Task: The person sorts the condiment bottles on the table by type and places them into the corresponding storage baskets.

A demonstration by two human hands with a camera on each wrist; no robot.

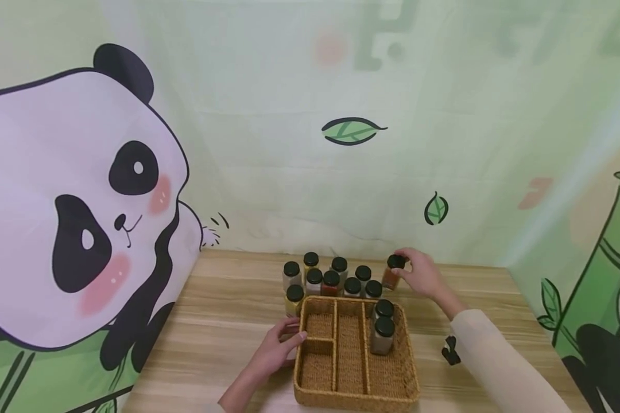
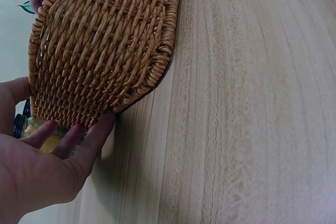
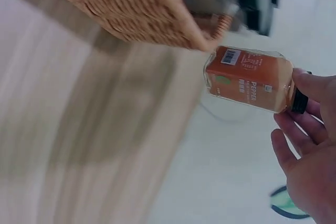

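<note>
My right hand pinches the black lid of a pepper jar at the back right of the table. Its orange-red label faces the right wrist view, where the thumb and fingers hold the jar at its lid end. My left hand holds the left side of a divided wicker basket. In the left wrist view its fingers lie against the woven outer wall, with the thumb up at the rim. Two black-lidded spice jars stand one behind the other in the basket's right compartment.
Several more spice jars with black lids stand in a cluster behind the basket. A yellow-filled one is close to its back left corner. A small black object lies right of the basket. A printed panda cloth hangs behind the table.
</note>
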